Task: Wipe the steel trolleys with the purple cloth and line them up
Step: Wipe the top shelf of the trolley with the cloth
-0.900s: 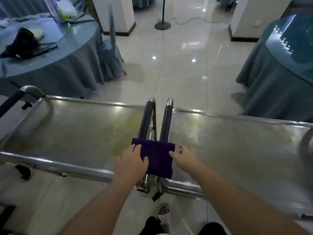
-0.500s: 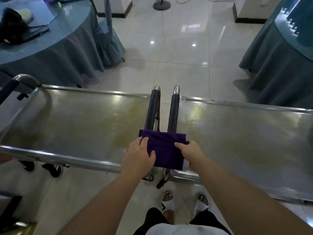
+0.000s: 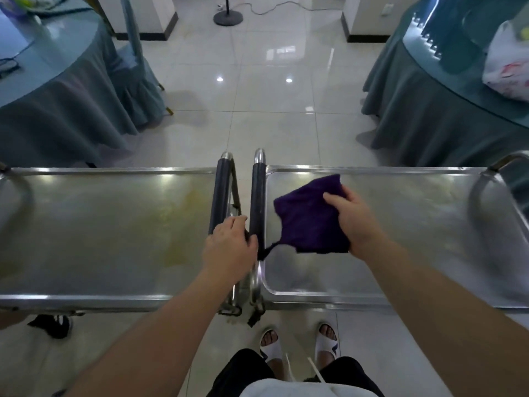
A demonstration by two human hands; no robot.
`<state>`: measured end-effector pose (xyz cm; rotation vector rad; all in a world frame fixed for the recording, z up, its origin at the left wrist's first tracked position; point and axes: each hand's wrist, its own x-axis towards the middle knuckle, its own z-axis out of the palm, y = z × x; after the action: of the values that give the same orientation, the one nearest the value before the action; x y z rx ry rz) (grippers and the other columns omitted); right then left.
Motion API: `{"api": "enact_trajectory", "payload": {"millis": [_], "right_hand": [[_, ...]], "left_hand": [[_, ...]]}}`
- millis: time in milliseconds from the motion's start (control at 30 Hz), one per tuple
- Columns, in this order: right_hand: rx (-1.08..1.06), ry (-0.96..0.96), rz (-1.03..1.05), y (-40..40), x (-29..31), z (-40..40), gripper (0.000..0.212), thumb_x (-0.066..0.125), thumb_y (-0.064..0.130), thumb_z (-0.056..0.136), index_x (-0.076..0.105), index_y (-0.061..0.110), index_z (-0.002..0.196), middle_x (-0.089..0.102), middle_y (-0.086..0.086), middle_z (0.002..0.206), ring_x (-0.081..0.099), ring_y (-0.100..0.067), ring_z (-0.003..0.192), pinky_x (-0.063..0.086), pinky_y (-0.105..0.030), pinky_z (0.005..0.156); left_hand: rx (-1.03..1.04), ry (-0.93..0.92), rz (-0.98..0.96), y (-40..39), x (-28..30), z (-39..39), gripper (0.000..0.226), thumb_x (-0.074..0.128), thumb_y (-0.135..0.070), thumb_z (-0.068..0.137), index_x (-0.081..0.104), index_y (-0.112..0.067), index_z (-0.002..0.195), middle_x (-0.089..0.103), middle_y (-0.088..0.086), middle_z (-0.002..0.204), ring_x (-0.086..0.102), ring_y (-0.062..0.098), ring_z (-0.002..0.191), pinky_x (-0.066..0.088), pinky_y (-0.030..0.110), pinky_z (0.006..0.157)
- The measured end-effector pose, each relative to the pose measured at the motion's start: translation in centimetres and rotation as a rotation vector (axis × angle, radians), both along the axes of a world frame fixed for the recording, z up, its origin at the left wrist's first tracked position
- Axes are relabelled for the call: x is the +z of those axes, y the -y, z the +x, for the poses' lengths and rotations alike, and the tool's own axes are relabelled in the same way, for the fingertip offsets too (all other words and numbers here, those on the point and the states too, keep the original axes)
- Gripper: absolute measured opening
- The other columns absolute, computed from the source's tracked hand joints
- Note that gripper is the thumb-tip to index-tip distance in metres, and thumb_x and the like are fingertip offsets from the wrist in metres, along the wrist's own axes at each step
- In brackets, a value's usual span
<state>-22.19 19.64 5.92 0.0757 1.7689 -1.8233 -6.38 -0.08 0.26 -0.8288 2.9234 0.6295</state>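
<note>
Tables (image 3: 71, 90) flank trolleys (image 3: 114, 224); handles (image 3: 259, 202) between.

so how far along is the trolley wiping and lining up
Done: the two steel trolleys stand end to end, black handles side by side, so they look lined up. In hand: the right hand holds the purple cloth over the right trolley, while the left hand grips the handles between the two. Left: the left trolley shows yellowish smears, and the right top looks streaked, so most wiping seems ahead.
</note>
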Motion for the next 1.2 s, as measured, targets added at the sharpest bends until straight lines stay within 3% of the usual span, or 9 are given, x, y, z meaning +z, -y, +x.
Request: {"api": "enact_trajectory", "payload": {"millis": [133,233,333,433,567,700,900,1100,1200], "right_hand": [[0.073,-0.337,0.218,-1.0,-1.1,-1.3,0.009,0.064,0.024,0.098,0.07,0.029,0.102,0.074,0.0,0.088,0.072,-0.031,0.082,0.062,-0.045,0.072],[0.187,-0.611,0.492,-0.5,-4.5,-1.1,0.013,0.06,0.043,0.095,0.06,0.033,0.103,0.065,0.008,0.077,0.062,-0.011,0.067,0.051,-0.025,0.06],[0.368,-0.824,0.705,0.1,-9.1,0.6,0.031,0.065,0.029,0.097,0.065,0.029,0.128,0.072,-0.001,0.103,0.065,-0.021,0.091,0.052,-0.033,0.077],[0.664,-0.809,0.781,0.4,-14.1,4.0,0.039,0.063,0.024,0.098,0.062,0.025,0.136,0.068,-0.005,0.124,0.056,-0.027,0.12,0.054,-0.043,0.093],[1.183,-0.664,0.738,-0.1,-19.1,8.7,0.041,0.057,0.042,0.099,0.061,0.029,0.138,0.061,0.004,0.14,0.045,-0.02,0.132,0.045,-0.04,0.11],[0.928,-0.804,0.71,-0.5,-21.4,9.9,0.057,0.047,0.036,0.096,0.055,0.017,0.149,0.052,-0.001,0.156,0.039,-0.022,0.146,0.034,-0.041,0.124],[0.935,-0.834,0.871,3.0,-24.4,9.0,0.074,0.025,0.058,0.105,-0.002,0.028,0.168,-0.009,0.006,0.175,-0.021,-0.019,0.159,-0.006,-0.045,0.129],[0.845,-0.865,0.933,4.9,-26.7,8.6,0.071,0.012,0.059,0.108,0.008,0.021,0.169,0.005,0.0,0.176,-0.007,-0.025,0.162,0.01,-0.051,0.129],[0.8,-0.897,0.918,7.7,-26.6,4.5,0.072,0.011,0.056,0.108,-0.001,0.019,0.168,-0.008,0.0,0.175,-0.009,-0.026,0.162,0.015,-0.054,0.129]], "left_hand": [[-0.044,0.03,0.007,-0.6,-0.6,-2.0,0.055,0.048,-0.046,0.106,0.044,-0.022,0.156,0.052,-0.001,0.153,0.048,0.023,0.14,0.043,0.046,0.112],[-0.07,0.04,-0.012,-0.8,-1.2,-3.3,0.055,0.047,-0.044,0.107,0.044,-0.021,0.156,0.052,0.001,0.152,0.049,0.023,0.139,0.043,0.046,0.111],[-0.08,0.023,-0.027,-0.6,-2.1,-4.4,0.052,0.049,-0.043,0.106,0.047,-0.021,0.153,0.056,0.002,0.147,0.054,0.022,0.133,0.046,0.044,0.108],[-0.077,0.025,-0.049,-0.2,-3.0,-5.2,0.051,0.049,-0.041,0.105,0.049,-0.018,0.151,0.057,0.004,0.145,0.054,0.024,0.132,0.047,0.044,0.106],[-0.063,0.001,-0.058,0.0,-4.4,-6.3,0.049,0.051,-0.032,0.105,0.051,-0.013,0.15,0.052,0.009,0.148,0.049,0.027,0.137,0.045,0.044,0.109],[-0.071,-0.058,-0.052,-0.1,-5.5,-8.7,0.051,0.049,-0.028,0.108,0.042,-0.013,0.157,0.032,0.011,0.167,0.028,0.028,0.156,0.029,0.049,0.127],[-0.103,-0.043,-0.082,1.2,-7.0,-13.9,0.063,0.033,-0.03,0.113,0.009,-0.016,0.17,0.0,0.005,0.178,-0.006,0.018,0.164,-0.002,0.039,0.132],[-0.097,0.02,-0.145,0.8,-8.9,-14.1,0.071,0.021,-0.046,0.113,-0.002,-0.011,0.169,-0.011,0.005,0.178,-0.017,0.018,0.162,-0.004,0.041,0.133],[-0.1,0.017,-0.129,0.9,-8.7,-14.0,0.069,0.018,-0.047,0.113,-0.004,-0.012,0.169,-0.014,0.003,0.177,-0.02,0.015,0.161,-0.005,0.041,0.133]]}}
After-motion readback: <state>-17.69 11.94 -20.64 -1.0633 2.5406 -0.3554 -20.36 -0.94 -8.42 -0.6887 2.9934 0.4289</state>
